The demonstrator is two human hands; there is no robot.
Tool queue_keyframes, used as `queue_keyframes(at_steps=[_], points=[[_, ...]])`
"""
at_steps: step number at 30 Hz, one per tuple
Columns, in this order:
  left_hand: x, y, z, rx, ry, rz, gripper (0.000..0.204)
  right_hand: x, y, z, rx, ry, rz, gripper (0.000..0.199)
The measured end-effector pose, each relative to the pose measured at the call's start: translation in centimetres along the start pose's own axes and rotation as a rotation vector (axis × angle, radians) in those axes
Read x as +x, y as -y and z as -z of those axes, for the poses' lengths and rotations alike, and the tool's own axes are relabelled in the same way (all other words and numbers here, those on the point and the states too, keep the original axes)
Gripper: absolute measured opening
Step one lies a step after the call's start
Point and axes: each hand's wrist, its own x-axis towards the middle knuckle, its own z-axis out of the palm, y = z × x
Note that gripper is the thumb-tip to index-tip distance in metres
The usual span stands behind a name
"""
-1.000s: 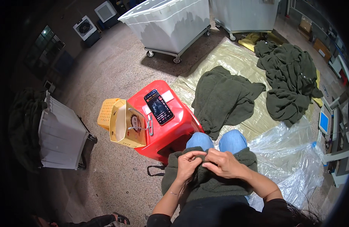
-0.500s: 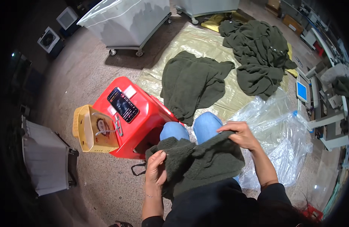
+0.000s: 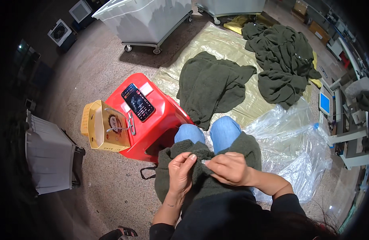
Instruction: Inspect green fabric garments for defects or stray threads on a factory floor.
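Observation:
A dark green fleecy knit garment lies bunched across my lap over my blue-jeaned knees. My left hand pinches a fold of it between thumb and fingers. Close beside, my right hand is closed, and a small shiny metal thing pokes from its fingertips against the cloth. Its kind cannot be made out. The two hands are only a short gap apart, near the middle of the garment.
Left of my knees stands a red plastic stool bearing a phone; a yellow box hangs at its side. Ahead, green garments lie on yellowish plastic sheeting. Clear plastic spreads rightward. Wheeled bins stand beyond.
My right hand has come down and left, close to my left hand, which has moved up and right. The stretched garment now lies gathered between them. The view has shifted slightly.

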Motion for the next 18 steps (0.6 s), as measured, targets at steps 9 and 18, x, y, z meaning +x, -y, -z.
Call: queue_keyframes(at_steps=[9, 18], points=[[-0.1, 0.9, 0.8, -0.017, 0.019, -0.018, 0.010, 0.0, -0.8, -1.7, -0.182, 0.025, 0.103, 0.019], [-0.6, 0.4, 1.2, 0.557, -0.015, -0.302, 0.011, 0.9, -2.1, -0.9, 0.450, 0.329, -0.473, 0.035]])
